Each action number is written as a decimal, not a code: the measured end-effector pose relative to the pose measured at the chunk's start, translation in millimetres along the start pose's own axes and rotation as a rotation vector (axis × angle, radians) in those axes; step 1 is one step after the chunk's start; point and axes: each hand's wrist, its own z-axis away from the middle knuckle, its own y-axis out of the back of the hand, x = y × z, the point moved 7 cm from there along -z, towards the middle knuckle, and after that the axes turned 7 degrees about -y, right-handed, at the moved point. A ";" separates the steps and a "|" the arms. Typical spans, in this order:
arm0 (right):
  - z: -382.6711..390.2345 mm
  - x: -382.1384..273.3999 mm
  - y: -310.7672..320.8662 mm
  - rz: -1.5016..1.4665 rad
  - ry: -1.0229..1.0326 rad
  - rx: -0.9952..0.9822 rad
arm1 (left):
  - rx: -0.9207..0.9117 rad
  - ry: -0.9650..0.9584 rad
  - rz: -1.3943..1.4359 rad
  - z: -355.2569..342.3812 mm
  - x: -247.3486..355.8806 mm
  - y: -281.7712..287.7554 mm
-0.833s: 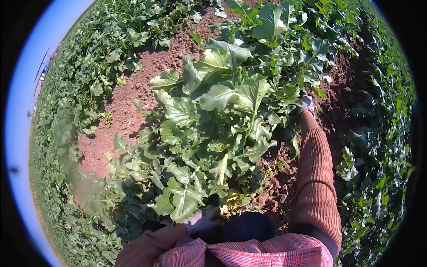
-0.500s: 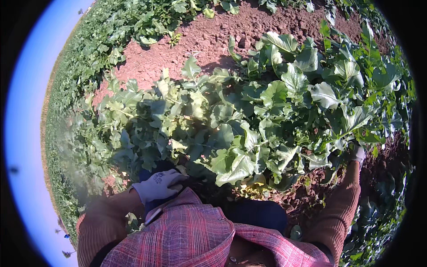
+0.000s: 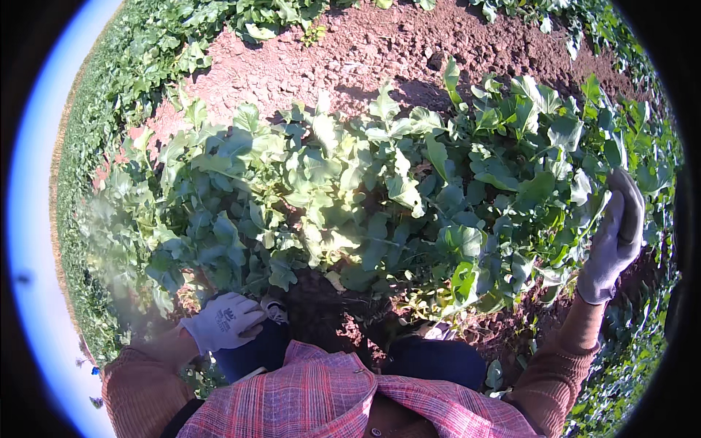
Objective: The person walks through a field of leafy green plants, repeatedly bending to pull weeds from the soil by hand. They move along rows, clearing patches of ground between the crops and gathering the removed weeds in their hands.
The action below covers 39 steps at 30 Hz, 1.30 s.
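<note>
Leafy green plants (image 3: 350, 182) with broad lobed leaves grow in a dense row across the middle in front of me. My right hand (image 3: 617, 237), in a pale glove with a darker palm side, is raised at the right end of this row. Its fingers are stretched out beside the leaves, and nothing shows in them. My left hand (image 3: 228, 321), in a light grey printed glove, rests over my dark-trousered left knee. Its fingers lie loosely bent with no object in them. The plants' stems and roots are mostly hidden by foliage.
Beyond the row runs a strip of cloddy reddish soil (image 3: 328, 62), with more green plants (image 3: 139, 66) behind it. Both of my knees (image 3: 434, 361) are bent near the row's edge. A plaid garment (image 3: 292, 398) covers my front. Shadow falls across part of the leaves.
My right hand has come up out of the low foliage at the right, away from me. The left hand has shifted slightly left and down on the knee. Large leaves in the middle-right have swung away.
</note>
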 end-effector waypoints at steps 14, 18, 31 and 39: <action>44.6 40.9 -429.8 1.047 -0.410 -1.261 | 0.188 -0.136 0.348 134.5 49.0 -23.1; 60.8 64.6 -385.3 0.983 -0.801 -1.032 | 0.232 -0.124 0.411 157.9 54.4 -31.6; 51.4 31.0 -373.0 0.004 -0.783 -0.770 | 0.092 -0.081 0.505 179.5 54.6 -51.9; 56.0 -64.8 -352.3 -0.460 -0.689 -0.477 | -0.092 -0.039 0.531 171.6 62.5 -60.5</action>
